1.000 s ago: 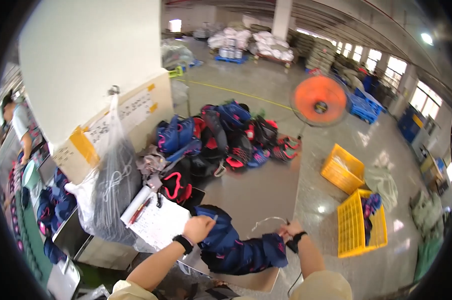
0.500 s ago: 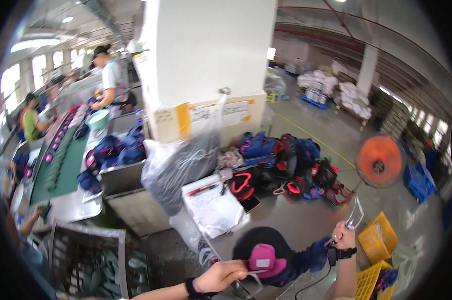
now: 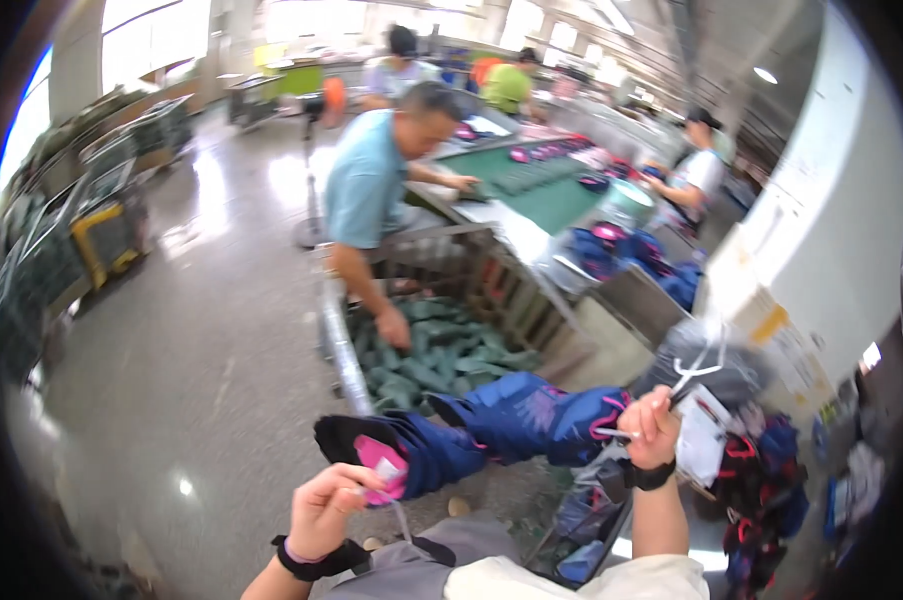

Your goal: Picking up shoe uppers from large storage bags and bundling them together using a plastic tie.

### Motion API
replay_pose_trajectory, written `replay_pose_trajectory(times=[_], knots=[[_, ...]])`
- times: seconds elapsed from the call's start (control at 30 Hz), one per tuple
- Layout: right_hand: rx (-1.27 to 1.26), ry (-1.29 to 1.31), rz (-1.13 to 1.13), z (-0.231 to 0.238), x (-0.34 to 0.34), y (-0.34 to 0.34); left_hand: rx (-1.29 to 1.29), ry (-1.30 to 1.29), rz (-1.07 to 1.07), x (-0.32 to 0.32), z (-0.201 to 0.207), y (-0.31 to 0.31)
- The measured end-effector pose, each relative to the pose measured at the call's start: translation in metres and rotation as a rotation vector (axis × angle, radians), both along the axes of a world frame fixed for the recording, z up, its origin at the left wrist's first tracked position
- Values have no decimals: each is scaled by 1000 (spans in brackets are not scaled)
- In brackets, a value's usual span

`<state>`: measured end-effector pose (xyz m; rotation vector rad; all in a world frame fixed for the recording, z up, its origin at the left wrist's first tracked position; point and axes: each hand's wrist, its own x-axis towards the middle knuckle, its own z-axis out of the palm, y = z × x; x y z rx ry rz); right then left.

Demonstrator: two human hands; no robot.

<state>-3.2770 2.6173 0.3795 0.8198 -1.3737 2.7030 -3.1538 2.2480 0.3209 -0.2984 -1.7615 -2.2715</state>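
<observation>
Between my hands hangs a long bundle of navy blue fabric pieces [image 3: 532, 425], which look like shoe uppers strung together. A pink patch [image 3: 382, 462] with a pale label shows at its left end beside black fabric. My left hand [image 3: 324, 508] is closed in a pinch on a white cord [image 3: 400, 515] at that end. At the right end, my right hand [image 3: 653, 430] has its fingers closed around a white cord, whose loop [image 3: 700, 365] sticks up above the fist. How the cord runs inside the bundle is hidden.
Just beyond the bundle stands a large crate [image 3: 347, 372] of grey-green foot-shaped pieces; a person in blue [image 3: 367, 185] reaches into it. Behind runs a green conveyor [image 3: 532, 195]. Dark and red shoe pieces [image 3: 747, 480] lie at right, near a white pillar [image 3: 807, 200].
My view has swung left, away from the table and toward the crate. The bundle has come off the tabletop and now hangs stretched between my hands.
</observation>
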Motion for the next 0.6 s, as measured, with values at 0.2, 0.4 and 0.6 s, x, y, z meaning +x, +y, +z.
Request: replay_pose_trajectory(times=[0.2,0.4,0.6], knots=[[-98,-168,550,-19,-41,-259,200,-9,690,95,-15,-115],[-98,-496,804,-85,-40,-447,259,-175,869,95,-50,-204],[642,-283,994,-150,-17,-591,11,-495,468,35,-106,-283]])
